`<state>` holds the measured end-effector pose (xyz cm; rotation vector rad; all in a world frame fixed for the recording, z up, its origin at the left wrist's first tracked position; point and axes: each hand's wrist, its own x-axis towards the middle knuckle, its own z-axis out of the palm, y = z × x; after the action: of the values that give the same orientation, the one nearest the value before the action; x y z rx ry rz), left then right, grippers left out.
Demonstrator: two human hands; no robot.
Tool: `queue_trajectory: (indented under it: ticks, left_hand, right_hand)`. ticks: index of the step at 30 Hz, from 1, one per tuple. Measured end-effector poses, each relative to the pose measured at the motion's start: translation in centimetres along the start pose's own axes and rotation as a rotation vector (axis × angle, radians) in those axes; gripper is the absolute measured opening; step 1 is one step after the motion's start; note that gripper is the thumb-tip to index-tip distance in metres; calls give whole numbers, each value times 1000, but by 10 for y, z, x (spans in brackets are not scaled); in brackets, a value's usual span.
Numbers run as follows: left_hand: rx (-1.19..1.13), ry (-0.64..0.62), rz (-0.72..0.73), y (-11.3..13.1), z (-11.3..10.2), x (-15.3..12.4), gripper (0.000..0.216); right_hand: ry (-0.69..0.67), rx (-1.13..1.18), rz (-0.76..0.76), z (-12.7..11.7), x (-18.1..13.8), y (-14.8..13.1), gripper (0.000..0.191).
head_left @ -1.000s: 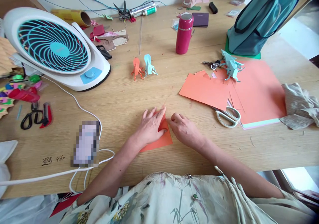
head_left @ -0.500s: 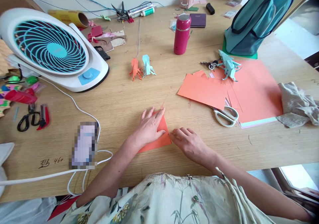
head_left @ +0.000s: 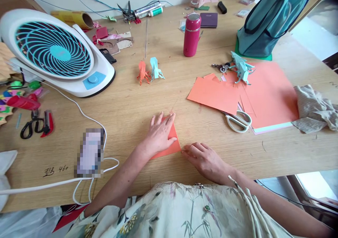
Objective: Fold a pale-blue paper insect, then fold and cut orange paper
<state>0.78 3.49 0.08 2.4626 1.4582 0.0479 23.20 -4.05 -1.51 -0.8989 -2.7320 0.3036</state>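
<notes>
A folded piece of orange paper (head_left: 173, 147) lies on the wooden table close to my body. My left hand (head_left: 160, 134) rests flat across it with fingers spread, covering much of its left and upper part. At the paper's lower right corner is my right hand (head_left: 198, 157), its fingers curled and pressed together. Its fingertips meet that corner; whether anything is between them is hidden. Beyond my hands stand a small orange origami figure (head_left: 143, 72) and a light blue origami figure (head_left: 156, 68).
To the right lie larger orange sheets (head_left: 271, 93), white-handled scissors (head_left: 239, 121), a teal origami insect (head_left: 241, 68) and a grey cloth (head_left: 315, 105). A pink flask (head_left: 192, 35) stands farther back. At left are a fan (head_left: 63, 53), a blurred phone (head_left: 90, 151) and white cables.
My right hand has slid slightly toward me along the paper's right edge to its lower corner. The left hand stays flat on the paper. The whole view has shifted a little.
</notes>
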Motion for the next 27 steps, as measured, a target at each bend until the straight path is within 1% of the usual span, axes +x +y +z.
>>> queue_trajectory:
  ticks: [4,8,12,15,17,19,24,27]
  left_hand:
    - [19,49,-7,0,-1,5,87]
    - [21,88,-19,-4,-4,19,71]
    - [6,128,-35,-14,-2,33,54]
    - [-124,191,-21,-26,4,42,34]
    - [-241,230,-42,-35,7,45,21]
    - [-294,249,-68,-41,7,46,13]
    - [-302,249,-120,-45,2,37,12]
    - [-220,186,-215,-38,-2,30,33]
  right_hand:
    - [-6,33,9,-3,0,0,27]
    - [7,65,43,-1,-2,1,26]
    - [82,109,97,5,-6,4,28]
    - [151,179,135,9,-7,7,29]
    - [183,226,158,10,-6,7,29]
    - [197,264,181,10,-5,6,31]
    - [247,348,267,16,-5,5,33]
    - [287,393,306,19,-5,5,33]
